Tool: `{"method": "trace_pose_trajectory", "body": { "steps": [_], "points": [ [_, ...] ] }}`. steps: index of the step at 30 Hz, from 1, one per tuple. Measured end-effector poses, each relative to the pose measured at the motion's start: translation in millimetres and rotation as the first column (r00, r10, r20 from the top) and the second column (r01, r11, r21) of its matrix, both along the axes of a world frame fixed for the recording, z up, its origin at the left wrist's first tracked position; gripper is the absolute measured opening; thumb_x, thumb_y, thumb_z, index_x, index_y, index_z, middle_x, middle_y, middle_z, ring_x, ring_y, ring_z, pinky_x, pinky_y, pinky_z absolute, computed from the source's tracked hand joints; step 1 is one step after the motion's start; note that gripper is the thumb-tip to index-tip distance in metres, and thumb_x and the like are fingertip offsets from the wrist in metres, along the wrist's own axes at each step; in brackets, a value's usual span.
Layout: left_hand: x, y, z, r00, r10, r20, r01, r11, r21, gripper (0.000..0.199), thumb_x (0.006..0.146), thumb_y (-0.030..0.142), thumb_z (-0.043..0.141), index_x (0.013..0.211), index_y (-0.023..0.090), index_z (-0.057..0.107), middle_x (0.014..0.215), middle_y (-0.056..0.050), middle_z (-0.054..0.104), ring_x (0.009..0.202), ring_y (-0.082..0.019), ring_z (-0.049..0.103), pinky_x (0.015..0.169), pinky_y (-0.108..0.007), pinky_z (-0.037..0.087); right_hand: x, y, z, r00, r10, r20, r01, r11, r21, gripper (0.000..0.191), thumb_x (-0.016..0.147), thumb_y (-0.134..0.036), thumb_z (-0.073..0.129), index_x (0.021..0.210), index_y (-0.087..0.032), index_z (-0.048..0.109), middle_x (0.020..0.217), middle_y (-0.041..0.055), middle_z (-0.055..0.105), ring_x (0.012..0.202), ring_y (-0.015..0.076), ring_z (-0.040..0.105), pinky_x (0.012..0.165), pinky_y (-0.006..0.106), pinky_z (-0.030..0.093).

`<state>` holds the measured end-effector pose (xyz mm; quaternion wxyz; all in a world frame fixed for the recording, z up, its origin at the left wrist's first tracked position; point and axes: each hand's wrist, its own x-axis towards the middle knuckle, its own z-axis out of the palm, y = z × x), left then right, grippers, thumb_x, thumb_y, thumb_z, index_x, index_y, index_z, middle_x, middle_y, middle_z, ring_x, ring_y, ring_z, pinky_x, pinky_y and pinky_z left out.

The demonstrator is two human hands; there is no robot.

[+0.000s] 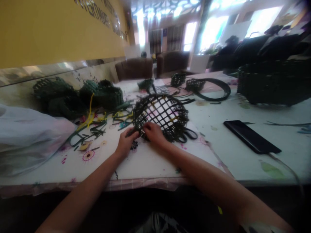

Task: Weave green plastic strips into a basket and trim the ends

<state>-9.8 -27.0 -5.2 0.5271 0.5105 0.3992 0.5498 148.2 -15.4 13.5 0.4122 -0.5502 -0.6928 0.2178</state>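
A dark green woven basket (181, 113) with an open lattice lies on the table in front of me, and the white tablecloth shows through its gaps. My left hand (126, 139) grips the near left edge of the basket, fingers closed at the rim. Close beside it, my right hand (153, 132) is bent over the lower front of the weave with its fingers pinched on it. Whether a single strip is between those fingertips is too blurred to make out. Loose strip ends (190, 134) curl out from the basket's right side.
A black phone (251, 136) with a cable lies at right, before a large dark basket (274, 82). Green strip scraps (97, 131) and a white plastic bag (31, 136) are at left. Behind stand more green baskets (104, 94) and a coiled strip (223, 92).
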Motion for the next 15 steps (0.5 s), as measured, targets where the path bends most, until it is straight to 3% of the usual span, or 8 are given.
{"method": "trace_pose_trajectory", "body": {
  "steps": [4,15],
  "points": [
    [2.8,0.8,0.0,0.999,0.024,0.039,-0.024,1.0,-0.016,0.037,0.066,0.029,0.082,0.099,0.016,0.069,0.097,-0.005,0.072,0.089,-0.018,0.067,0.093,-0.037,0.052,0.7,4.0,-1.7,0.997,-0.022,-0.07,0.021,1.0,-0.008,0.022,0.078,-0.003,0.052,0.083,-0.015,0.07,0.08,0.004,0.07,0.075,0.015,0.059,0.07,0.025,0.041],
    [8.2,2.3,1.8,0.997,0.067,0.029,-0.066,0.998,-0.02,0.038,0.062,0.028,0.084,0.095,0.016,0.068,0.091,-0.003,0.07,0.083,-0.015,0.065,0.086,-0.033,0.053,-3.6,3.8,-5.2,0.996,-0.041,-0.079,0.041,0.999,0.007,0.015,0.078,-0.007,0.057,0.08,-0.016,0.069,0.083,0.0039,0.071,0.077,0.0159,0.06,0.071,0.026,0.042]
  ]
}}
